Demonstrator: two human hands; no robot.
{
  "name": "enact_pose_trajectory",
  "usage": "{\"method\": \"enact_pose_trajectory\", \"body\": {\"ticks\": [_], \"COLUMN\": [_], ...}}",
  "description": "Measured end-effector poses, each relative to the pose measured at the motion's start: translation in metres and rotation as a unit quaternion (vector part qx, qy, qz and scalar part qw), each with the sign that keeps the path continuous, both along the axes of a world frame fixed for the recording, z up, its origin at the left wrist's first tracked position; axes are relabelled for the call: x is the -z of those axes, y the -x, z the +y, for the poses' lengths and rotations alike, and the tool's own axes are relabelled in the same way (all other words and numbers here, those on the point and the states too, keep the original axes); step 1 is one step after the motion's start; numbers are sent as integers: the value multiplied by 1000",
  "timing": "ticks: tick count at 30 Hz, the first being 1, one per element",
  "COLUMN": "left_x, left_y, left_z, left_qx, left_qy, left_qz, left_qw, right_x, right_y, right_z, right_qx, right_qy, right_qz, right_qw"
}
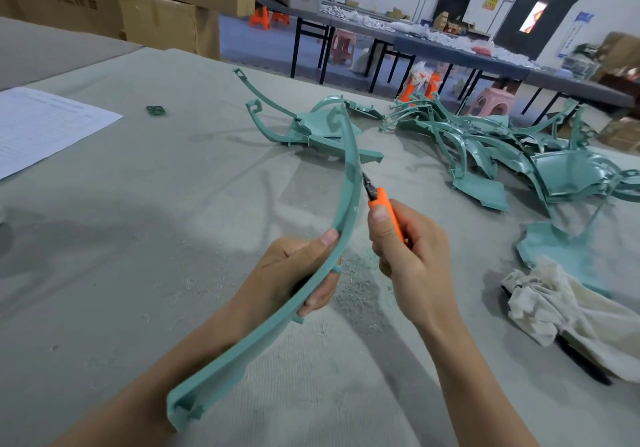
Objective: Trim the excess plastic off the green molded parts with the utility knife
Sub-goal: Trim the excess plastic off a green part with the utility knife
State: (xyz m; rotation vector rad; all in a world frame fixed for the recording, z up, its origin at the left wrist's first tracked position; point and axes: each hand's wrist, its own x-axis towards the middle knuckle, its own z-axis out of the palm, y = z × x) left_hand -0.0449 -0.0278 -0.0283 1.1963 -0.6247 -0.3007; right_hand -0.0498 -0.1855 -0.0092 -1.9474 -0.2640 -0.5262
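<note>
From the head camera, my left hand [294,273] had its grip closed around the middle of a long curved green part [311,263], thumb laid along the upper edge and fingers wrapped underneath. The part ran both ways from that grip: the near end dropped toward my forearm, and the far end arched up and away over the tabletop [138,204]. My right hand [412,252] had its grip shut on the orange utility knife [384,211], thumb pressed on the back of the handle. The dark blade pointed away from me and met the part's right-hand edge a little beyond my left thumb; whether it was biting or only touching, I could not tell.

I judged this to be the trimming itself, midway along one piece. Fine shavings lay on the tabletop just below both grips. Beyond the knife tip sat two or three green parts [304,127], and farther right of my knife hand a larger pile of green parts [502,155], with a crumpled white cloth [561,311] nearer to me on that side.

The next move seemed to call for a steady, shallow stroke along the edge, away from my left fingers, with that grip holding the part firm against flexing.
</note>
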Motion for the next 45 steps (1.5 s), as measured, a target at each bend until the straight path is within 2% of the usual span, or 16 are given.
{"method": "enact_pose_trajectory", "body": {"ticks": [7, 10, 12, 16, 19, 24, 29, 33, 36, 41, 45], "left_x": [2, 0, -5, -6, 1, 5, 6, 5, 5, 7, 8], "left_y": [10, 10, 7, -5, -12, -11, -8, -6, -5, -4, -5], "left_z": [-4, -6, -3, 6, 11, 9, 6, 7, 9, 8, 7], "left_qx": [29, -54, -128, -280, -340, -274, -253, -232, -228, -219, -245], "left_qy": [-58, -111, -137, -190, -211, -166, -178, -215, -255, -286, -315], "left_qz": [-8, -2, 1, -14, -49, -37, -98, -152, -194, -212, -223], "left_qw": [998, 992, 982, 941, 915, 947, 946, 936, 920, 908, 890], "right_x": [-9, -6, -3, -3, -2, 2, 4, 4, 4, 5, 4], "right_y": [-14, -16, -12, -4, 2, 5, 3, -1, -4, -4, -1], "right_z": [-16, -23, -20, -10, -2, 10, 8, 1, -3, -4, -3], "right_qx": [25, 64, 52, -60, -127, -221, -259, -225, -159, -64, -74], "right_qy": [-63, -55, -53, -119, -161, -188, -297, -294, -290, -263, -249], "right_qz": [30, 36, 44, 93, 138, 232, 260, 250, 228, 172, 162], "right_qw": [997, 996, 996, 987, 969, 929, 881, 895, 916, 947, 952]}}
